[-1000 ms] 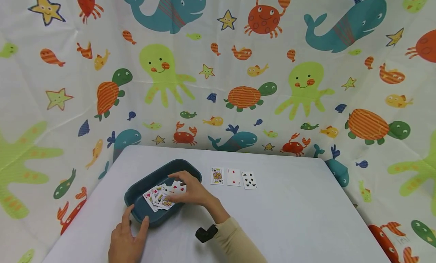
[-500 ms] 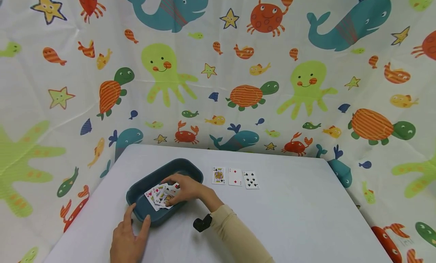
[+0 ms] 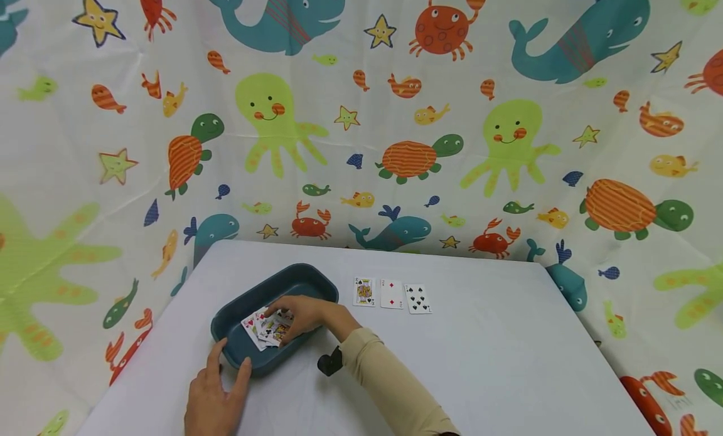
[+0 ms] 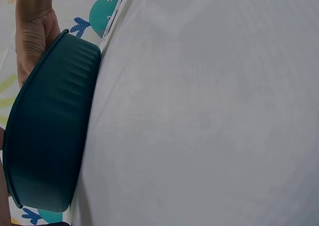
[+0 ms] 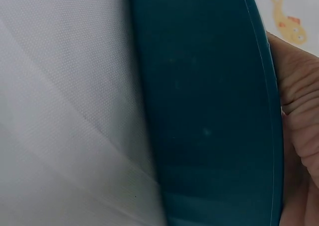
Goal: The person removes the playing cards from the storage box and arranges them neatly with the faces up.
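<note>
A dark teal tray [image 3: 312, 283] stands at an angle on the left of the table, with several loose, overlapping playing cards [image 3: 271, 332] in it. My right hand [image 3: 309, 313] reaches over its near side, with curved fingers and thumb down at the cards. Whether they pinch a card is hidden. The right wrist view shows the tray's wall [image 5: 209, 106] and part of the palm. At the tray's near left corner, my left hand [image 3: 214, 398] touches the outside with index finger and thumb, both fairly straight. Its wrist view looks along the tray's outer side [image 4: 50, 126].
Right of the tray, three playing cards lie face up in a row: a king [image 3: 364, 292], a two of diamonds [image 3: 391, 294] and a card with several spades [image 3: 418, 299]. A white cloth covers the table [image 3: 480, 348]. A sea-animal curtain [image 3: 361, 122] hangs behind.
My right hand has moved a little lower and to the left over the cards, and its fingers look more curled. My left hand has stayed at the tray's corner.
</note>
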### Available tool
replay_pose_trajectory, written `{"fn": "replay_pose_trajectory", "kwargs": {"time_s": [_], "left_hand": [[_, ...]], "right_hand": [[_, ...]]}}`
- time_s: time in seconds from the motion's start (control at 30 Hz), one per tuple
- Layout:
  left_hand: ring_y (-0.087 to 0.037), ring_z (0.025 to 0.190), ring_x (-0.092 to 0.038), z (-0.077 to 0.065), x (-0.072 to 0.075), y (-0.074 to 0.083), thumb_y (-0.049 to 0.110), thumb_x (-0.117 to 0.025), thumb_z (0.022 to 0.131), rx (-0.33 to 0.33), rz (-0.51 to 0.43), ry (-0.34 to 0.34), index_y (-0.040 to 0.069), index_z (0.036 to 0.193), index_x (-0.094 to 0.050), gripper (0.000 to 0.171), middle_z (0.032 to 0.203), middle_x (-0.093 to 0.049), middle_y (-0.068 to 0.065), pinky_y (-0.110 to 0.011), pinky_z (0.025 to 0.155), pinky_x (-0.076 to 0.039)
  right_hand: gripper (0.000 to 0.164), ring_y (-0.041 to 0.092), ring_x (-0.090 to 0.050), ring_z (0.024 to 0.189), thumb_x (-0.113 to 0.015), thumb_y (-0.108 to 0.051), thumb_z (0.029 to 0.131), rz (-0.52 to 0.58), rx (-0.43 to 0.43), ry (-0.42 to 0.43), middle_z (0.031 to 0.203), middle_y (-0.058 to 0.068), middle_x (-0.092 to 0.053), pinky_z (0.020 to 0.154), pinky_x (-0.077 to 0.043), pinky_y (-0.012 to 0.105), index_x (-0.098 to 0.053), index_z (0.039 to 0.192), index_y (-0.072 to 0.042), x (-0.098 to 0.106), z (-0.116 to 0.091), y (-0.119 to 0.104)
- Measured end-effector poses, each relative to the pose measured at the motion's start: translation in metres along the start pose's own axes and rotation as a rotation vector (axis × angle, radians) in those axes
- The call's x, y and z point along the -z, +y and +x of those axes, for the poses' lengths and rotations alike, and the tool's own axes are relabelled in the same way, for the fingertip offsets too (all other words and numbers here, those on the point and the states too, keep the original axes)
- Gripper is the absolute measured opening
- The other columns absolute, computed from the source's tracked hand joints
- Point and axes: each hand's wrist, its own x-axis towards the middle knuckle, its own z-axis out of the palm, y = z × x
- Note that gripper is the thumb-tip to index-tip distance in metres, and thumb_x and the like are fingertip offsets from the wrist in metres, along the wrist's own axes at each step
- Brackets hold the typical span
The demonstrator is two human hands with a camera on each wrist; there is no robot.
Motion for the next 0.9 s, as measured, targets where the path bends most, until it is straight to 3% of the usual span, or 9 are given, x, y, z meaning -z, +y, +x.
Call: {"fn": "replay_pose_trajectory", "kwargs": {"time_s": [0.27,0.63,0.9], "left_hand": [[-0.049,0.111,-0.052,0.001,0.000,-0.001,0.064,-0.049,0.099,-0.010,0.005,-0.011,0.018,0.158,-0.025,0.079,0.128,-0.053,-0.034,-0.066,0.085,-0.047],[-0.048,0.110,-0.052,0.000,0.001,0.000,0.065,-0.049,0.098,0.001,0.005,-0.010,0.019,0.159,-0.025,0.080,0.129,-0.053,-0.033,-0.066,0.086,-0.046],[-0.049,0.112,-0.051,0.001,0.001,0.000,0.066,-0.048,0.098,0.013,0.009,-0.025,0.019,0.160,-0.023,0.082,0.132,-0.052,-0.034,-0.067,0.088,-0.046]], "right_hand": [[0.070,0.006,-0.049,0.133,-0.088,-0.025,0.082,-0.050,-0.050,-0.062,0.148,-0.010,-0.053,0.108,-0.041,0.026,-0.057,0.145,-0.030,-0.001,0.004,-0.004],[0.057,0.005,-0.048,0.133,-0.083,-0.020,0.087,-0.300,-0.048,-0.090,0.144,-0.012,-0.057,0.110,-0.038,0.024,-0.062,0.140,-0.028,-0.002,0.010,-0.017],[0.055,0.007,-0.051,0.131,-0.082,-0.016,0.088,-0.370,-0.045,-0.077,0.140,-0.010,-0.059,0.109,-0.039,0.024,-0.063,0.139,-0.025,-0.002,0.009,-0.023]]}}
